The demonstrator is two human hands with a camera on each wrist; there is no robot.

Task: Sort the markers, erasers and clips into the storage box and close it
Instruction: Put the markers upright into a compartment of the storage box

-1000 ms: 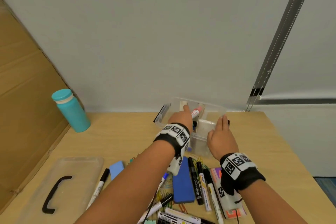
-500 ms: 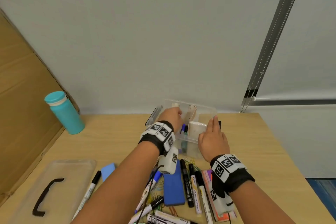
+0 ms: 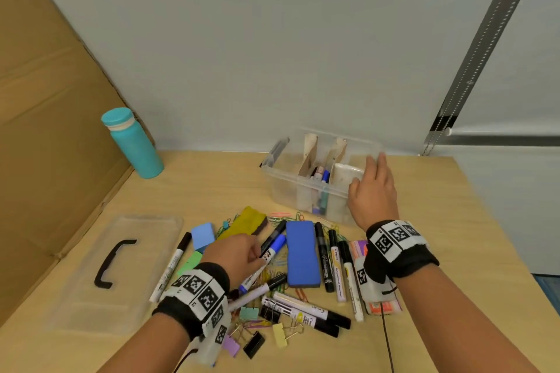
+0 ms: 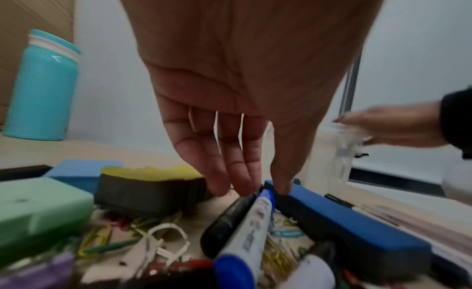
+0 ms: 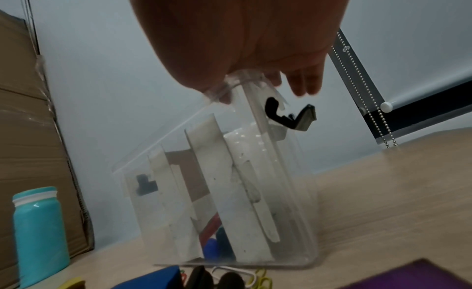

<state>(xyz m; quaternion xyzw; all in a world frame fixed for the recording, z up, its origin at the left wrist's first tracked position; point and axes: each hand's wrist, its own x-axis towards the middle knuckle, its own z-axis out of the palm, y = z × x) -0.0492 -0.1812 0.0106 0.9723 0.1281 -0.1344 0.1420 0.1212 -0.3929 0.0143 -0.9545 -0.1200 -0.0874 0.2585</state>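
The clear storage box (image 3: 288, 179) (image 5: 255, 192) stands open at the back of the table, split by cardboard dividers, with several markers (image 3: 321, 179) upright in its middle compartment. My right hand (image 3: 373, 174) (image 5: 293, 81) rests flat on the box's right front corner, fingers straight. My left hand (image 3: 259, 254) (image 4: 260, 184) reaches down into the loose pile. Its straight fingertips and thumb touch the end of a blue-capped marker (image 3: 274, 249) (image 4: 253, 222), which lies beside a black marker (image 3: 275, 232) (image 4: 227, 218). A blue eraser (image 3: 303, 254) (image 4: 344, 222) lies just right of them.
A yellow eraser (image 3: 245, 221), small blue and green blocks, more markers, paper clips and binder clips (image 3: 281, 333) are spread in front of the box. The clear lid (image 3: 145, 239) with a black handle lies at the left. A teal bottle (image 3: 136, 145) and cardboard (image 3: 45, 130) stand farther left.
My left hand has left the box and come back down to the pile, onto the blue marker. My right hand has stayed on the box.
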